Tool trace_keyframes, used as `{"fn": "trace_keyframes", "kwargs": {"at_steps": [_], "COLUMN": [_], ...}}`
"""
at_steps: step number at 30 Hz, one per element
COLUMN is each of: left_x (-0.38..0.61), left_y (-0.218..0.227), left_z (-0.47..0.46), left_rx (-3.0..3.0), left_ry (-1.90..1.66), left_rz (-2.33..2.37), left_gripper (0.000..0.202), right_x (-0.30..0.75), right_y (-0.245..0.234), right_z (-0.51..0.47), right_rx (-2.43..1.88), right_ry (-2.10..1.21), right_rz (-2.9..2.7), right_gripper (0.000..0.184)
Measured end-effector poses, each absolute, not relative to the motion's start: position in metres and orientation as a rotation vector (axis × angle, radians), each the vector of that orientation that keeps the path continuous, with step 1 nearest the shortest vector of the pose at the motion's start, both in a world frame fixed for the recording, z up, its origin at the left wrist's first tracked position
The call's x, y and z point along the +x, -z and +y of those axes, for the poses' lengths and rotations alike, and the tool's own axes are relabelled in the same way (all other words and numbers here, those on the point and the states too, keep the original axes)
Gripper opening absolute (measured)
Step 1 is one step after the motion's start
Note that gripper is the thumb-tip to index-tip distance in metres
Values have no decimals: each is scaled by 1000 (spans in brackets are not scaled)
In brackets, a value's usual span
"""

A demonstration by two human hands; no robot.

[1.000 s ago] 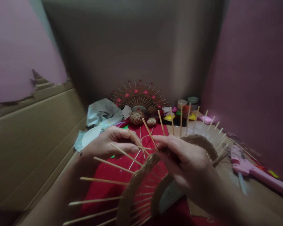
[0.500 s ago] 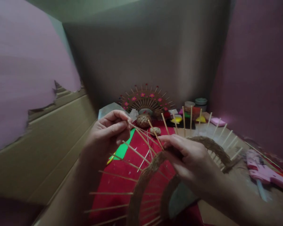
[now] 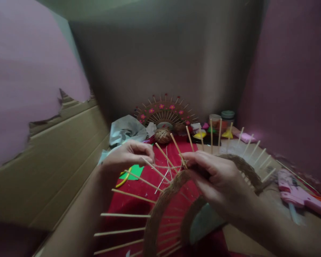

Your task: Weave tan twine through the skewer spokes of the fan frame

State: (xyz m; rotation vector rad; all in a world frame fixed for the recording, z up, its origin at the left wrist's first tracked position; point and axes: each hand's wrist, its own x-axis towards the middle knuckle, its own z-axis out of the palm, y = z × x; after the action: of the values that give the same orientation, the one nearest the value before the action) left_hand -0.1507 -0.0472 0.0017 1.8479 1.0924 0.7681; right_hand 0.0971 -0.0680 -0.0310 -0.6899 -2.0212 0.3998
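Observation:
A half-round woven fan (image 3: 152, 221) of thin wooden sticks and bands of brown twine spreads below and between my hands. My right hand (image 3: 214, 175) grips its top, thumb and fingers closed around the band and the base of a stick. Left of it, my left hand (image 3: 130, 155) pinches a strand of twine (image 3: 164, 166), which runs across the upper sticks toward my right fingertips. Behind the sticks sits a ball of twine (image 3: 162, 135). The palm side of my right hand is hidden.
A finished fan with pink flowers (image 3: 162, 110) leans at the back wall. A pink glue gun (image 3: 294, 191) lies at right. Yellow-handled scissors (image 3: 123, 178) and green paper (image 3: 135, 172) lie on red cloth (image 3: 117, 210). Cardboard (image 3: 69, 153) stands at left; jars (image 3: 227, 117) stand behind.
My left hand has moved down and slightly left, drawing the twine from a raised slant to nearly level across the sticks. My right hand keeps its hold on the fan.

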Motion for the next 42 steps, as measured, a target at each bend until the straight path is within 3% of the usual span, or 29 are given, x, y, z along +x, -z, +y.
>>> {"fn": "trace_keyframes", "kwargs": {"at_steps": [6, 15, 21, 25, 30, 38, 42], "left_x": [-156, -146, -147, -152, -151, -153, -155], "left_y": [-7, 2, 4, 5, 1, -3, -2], "left_z": [-48, -46, -45, -46, -44, -50, -51], "left_rx": [2090, 1918, 1916, 1924, 2016, 2171, 2218], "left_ry": [-318, -634, -436, -490, -417, -296, -315], "left_rz": [943, 1004, 990, 1026, 977, 934, 878], "left_gripper": [11, 8, 13, 22, 14, 22, 23], "right_x": [99, 104, 101, 99, 96, 97, 95], "right_y": [28, 23, 28, 29, 31, 30, 39], "right_z": [-67, -53, -55, -57, -58, -76, -85], "right_rx": [-690, -760, -743, -726, -718, -681, -559], "right_ry": [-376, -355, -224, -150, -25, 255, 422], "right_rz": [-2020, -1880, -1938, -1964, -1975, -1937, -2024], "right_gripper": [20, 18, 17, 20, 25, 44, 38]}}
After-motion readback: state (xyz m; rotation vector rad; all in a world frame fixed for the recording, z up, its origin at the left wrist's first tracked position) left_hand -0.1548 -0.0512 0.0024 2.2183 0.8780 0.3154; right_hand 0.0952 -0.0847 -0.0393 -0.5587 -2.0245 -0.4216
